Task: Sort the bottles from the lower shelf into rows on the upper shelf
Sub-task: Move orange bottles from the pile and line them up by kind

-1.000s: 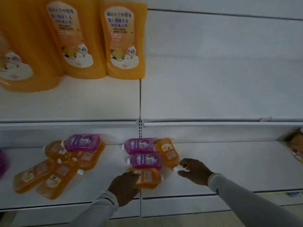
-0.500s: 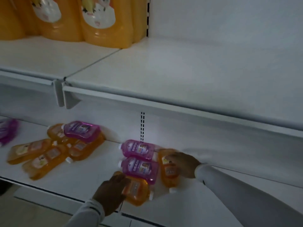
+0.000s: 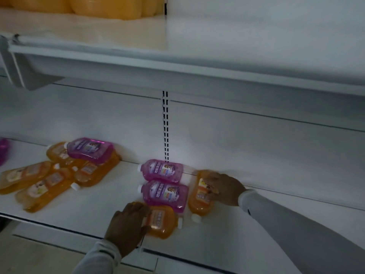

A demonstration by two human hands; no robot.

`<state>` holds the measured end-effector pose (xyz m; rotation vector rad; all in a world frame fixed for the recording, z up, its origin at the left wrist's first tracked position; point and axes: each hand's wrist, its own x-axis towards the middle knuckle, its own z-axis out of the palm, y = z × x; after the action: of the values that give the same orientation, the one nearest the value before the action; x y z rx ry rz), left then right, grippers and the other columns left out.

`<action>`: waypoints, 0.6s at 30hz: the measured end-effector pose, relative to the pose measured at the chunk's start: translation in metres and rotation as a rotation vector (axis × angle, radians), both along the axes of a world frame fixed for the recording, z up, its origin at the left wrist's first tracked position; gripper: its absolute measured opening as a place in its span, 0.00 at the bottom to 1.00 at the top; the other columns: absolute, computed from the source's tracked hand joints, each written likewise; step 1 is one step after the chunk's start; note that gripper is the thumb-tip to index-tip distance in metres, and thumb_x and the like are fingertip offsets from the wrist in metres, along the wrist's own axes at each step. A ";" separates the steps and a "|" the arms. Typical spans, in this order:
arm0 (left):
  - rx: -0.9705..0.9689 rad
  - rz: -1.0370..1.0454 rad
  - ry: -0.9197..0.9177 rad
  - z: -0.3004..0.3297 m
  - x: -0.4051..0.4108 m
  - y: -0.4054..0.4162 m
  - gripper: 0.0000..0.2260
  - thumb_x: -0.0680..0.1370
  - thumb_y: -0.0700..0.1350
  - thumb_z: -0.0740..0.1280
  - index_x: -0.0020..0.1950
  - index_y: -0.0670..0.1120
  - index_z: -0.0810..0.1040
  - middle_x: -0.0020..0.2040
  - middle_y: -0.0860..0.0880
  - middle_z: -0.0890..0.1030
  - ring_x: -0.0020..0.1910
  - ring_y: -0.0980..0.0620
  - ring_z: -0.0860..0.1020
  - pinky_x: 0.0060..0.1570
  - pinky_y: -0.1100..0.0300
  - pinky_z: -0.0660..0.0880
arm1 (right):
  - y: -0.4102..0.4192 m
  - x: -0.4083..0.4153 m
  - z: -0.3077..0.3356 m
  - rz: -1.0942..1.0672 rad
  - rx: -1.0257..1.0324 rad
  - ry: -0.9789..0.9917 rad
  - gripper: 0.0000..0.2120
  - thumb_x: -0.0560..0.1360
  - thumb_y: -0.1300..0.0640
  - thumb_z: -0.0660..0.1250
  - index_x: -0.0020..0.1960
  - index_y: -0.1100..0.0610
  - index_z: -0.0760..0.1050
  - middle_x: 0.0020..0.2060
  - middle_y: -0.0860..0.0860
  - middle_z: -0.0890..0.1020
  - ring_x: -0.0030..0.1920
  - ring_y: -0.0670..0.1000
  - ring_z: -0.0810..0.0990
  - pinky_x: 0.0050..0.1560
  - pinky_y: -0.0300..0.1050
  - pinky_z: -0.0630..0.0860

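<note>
Bottles on the upper shelf [image 3: 256, 62] are cut off at the top edge — only orange bases [image 3: 110, 6] show, labels out of sight. My left hand [image 3: 126, 228] lies over the bottom end of an orange bottle [image 3: 162, 222] near the lower shelf's [image 3: 88, 210] front edge, fingers curled onto it; how firmly I hold it I cannot tell. My right hand [image 3: 225, 187] grips the upper side of a second orange bottle [image 3: 199, 200], cap toward me. Between them lie two pink bottles [image 3: 164, 180], caps left, with Chinese label text too blurred to read. Farther left lies a heap of orange bottles [image 3: 45, 184] topped by another pink one [image 3: 90, 148].
</note>
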<state>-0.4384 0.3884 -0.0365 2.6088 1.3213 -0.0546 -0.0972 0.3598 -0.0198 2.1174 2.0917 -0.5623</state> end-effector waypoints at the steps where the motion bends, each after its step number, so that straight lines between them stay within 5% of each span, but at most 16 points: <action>1: 0.003 -0.003 0.010 0.001 0.001 0.000 0.22 0.68 0.56 0.73 0.60 0.55 0.77 0.54 0.53 0.79 0.55 0.49 0.78 0.46 0.51 0.77 | -0.004 -0.003 -0.001 -0.014 0.022 -0.056 0.30 0.75 0.35 0.63 0.73 0.47 0.67 0.75 0.50 0.65 0.69 0.56 0.70 0.67 0.51 0.69; 6: 0.051 -0.035 -0.020 0.000 -0.002 -0.001 0.21 0.62 0.65 0.66 0.47 0.54 0.81 0.39 0.53 0.75 0.35 0.52 0.77 0.28 0.59 0.73 | -0.010 -0.007 0.001 -0.044 0.099 -0.166 0.33 0.71 0.31 0.64 0.67 0.51 0.70 0.66 0.53 0.73 0.66 0.55 0.70 0.65 0.50 0.69; 8: 0.020 -0.011 -0.081 0.006 0.000 -0.005 0.25 0.64 0.66 0.59 0.50 0.53 0.81 0.44 0.53 0.77 0.41 0.51 0.78 0.35 0.58 0.73 | -0.009 -0.007 0.000 -0.045 0.081 -0.072 0.31 0.72 0.34 0.67 0.66 0.53 0.72 0.74 0.52 0.66 0.73 0.54 0.65 0.69 0.48 0.66; 11: -0.110 0.088 -0.149 0.007 0.003 -0.011 0.30 0.67 0.67 0.60 0.61 0.50 0.76 0.59 0.53 0.76 0.57 0.51 0.76 0.56 0.58 0.73 | -0.011 -0.010 -0.001 -0.067 0.039 0.034 0.28 0.73 0.38 0.68 0.66 0.54 0.72 0.71 0.50 0.70 0.67 0.54 0.72 0.65 0.47 0.71; 16: -0.174 0.129 -0.023 0.015 0.006 -0.018 0.24 0.71 0.66 0.65 0.59 0.53 0.69 0.53 0.55 0.77 0.51 0.55 0.77 0.51 0.63 0.75 | -0.013 -0.012 0.006 0.016 0.006 -0.185 0.37 0.73 0.31 0.63 0.76 0.48 0.60 0.68 0.53 0.72 0.65 0.57 0.73 0.63 0.51 0.70; 18: -0.217 0.179 0.000 0.013 0.008 -0.023 0.26 0.68 0.67 0.67 0.58 0.53 0.68 0.52 0.54 0.77 0.50 0.54 0.77 0.50 0.62 0.76 | -0.014 -0.014 0.011 0.041 -0.056 -0.269 0.36 0.72 0.29 0.61 0.74 0.47 0.64 0.67 0.54 0.71 0.64 0.57 0.71 0.63 0.52 0.69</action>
<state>-0.4301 0.3654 -0.0230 2.3033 1.4553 -0.1604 -0.1113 0.3457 -0.0092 1.9882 1.9434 -0.3070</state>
